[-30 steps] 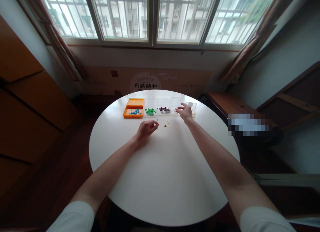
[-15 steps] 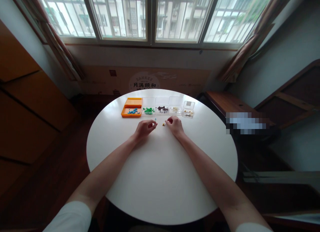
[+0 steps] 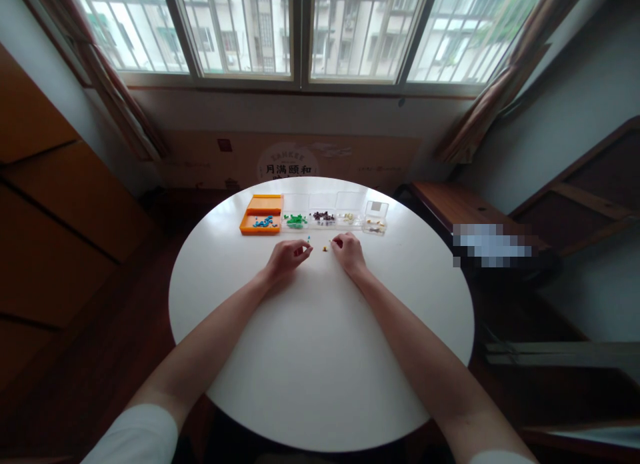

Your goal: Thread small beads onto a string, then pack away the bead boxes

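My left hand (image 3: 287, 259) is closed in a pinch above the white table (image 3: 320, 357). A tiny blue-tipped piece (image 3: 309, 239) shows right at its thumb and fingertip. Facing it from the right, my right hand (image 3: 349, 252) is also pinched, and whatever lies between its fingertips is too small to name. Between the two hands a small yellow piece (image 3: 325, 249) rests on the tabletop, touched by neither. Just beyond the hands stands an open orange box (image 3: 243, 225) with blue pieces (image 3: 264, 221) in it.
Right of the orange box, clear open-lidded boxes hold green pieces (image 3: 296, 220), dark pieces (image 3: 323, 217) and cream pieces (image 3: 349, 217). A separate small clear box (image 3: 375, 225) ends the row. A wooden bench (image 3: 450, 207) stands to the right of the round table.
The view has shifted slightly, so the table and boxes appear a little further left. Both hands keep their pinched poses, and the right fingertips sit marginally further from the left ones.
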Action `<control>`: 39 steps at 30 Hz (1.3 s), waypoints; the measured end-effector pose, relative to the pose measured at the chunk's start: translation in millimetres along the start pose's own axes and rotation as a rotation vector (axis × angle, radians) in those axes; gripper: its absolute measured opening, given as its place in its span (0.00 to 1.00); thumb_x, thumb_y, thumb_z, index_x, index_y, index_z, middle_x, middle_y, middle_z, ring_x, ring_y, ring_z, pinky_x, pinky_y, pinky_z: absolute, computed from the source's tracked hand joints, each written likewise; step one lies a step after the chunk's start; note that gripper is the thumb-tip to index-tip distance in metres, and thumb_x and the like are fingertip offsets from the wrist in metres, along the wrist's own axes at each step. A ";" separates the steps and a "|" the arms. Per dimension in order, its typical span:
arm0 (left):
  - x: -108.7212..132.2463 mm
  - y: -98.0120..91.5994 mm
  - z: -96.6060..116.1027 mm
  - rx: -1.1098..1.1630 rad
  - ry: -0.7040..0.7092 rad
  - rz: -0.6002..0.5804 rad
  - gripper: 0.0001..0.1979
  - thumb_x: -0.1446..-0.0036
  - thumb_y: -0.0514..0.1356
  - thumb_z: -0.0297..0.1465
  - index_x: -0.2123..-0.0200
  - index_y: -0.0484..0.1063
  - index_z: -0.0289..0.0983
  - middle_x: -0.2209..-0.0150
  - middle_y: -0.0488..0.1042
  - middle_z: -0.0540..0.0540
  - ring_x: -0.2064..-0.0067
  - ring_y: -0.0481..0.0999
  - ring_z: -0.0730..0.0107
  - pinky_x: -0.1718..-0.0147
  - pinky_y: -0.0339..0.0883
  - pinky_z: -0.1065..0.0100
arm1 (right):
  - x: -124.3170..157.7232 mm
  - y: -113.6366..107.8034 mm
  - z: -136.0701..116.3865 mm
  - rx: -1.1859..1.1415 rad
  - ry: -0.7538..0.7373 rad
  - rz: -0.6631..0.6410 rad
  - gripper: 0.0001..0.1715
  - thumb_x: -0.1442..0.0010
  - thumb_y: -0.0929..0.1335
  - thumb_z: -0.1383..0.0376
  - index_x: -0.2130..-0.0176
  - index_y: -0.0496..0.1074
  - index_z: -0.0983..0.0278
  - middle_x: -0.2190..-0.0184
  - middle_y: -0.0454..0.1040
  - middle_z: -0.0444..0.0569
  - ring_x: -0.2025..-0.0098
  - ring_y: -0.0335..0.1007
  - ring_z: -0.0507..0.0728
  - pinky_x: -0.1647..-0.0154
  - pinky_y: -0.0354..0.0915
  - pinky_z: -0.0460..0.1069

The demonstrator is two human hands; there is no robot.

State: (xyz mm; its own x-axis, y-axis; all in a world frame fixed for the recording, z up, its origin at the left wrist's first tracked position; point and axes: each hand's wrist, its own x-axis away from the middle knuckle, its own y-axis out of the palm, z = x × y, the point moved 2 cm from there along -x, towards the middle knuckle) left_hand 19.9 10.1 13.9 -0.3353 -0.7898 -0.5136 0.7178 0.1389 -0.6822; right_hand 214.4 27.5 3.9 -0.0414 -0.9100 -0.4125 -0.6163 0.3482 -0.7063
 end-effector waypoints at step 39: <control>1.2 -1.9 4.8 -0.033 0.088 -0.054 0.08 0.44 0.57 0.31 0.65 0.75 0.37 0.73 0.73 0.51 0.76 0.65 0.80 0.73 0.59 0.76 | 15.4 11.1 -25.7 -0.690 -0.081 -0.222 0.18 0.50 0.69 0.53 0.70 0.73 0.66 0.74 0.74 0.49 0.74 0.67 0.52 0.72 0.63 0.47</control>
State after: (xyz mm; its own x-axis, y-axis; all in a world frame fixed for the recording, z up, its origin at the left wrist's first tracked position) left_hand 21.1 6.0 17.1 -0.4263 -0.7412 -0.5185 0.6774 0.1183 -0.7261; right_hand 186.7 11.6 4.5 0.1840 -0.9139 -0.3619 -0.9601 -0.0881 -0.2655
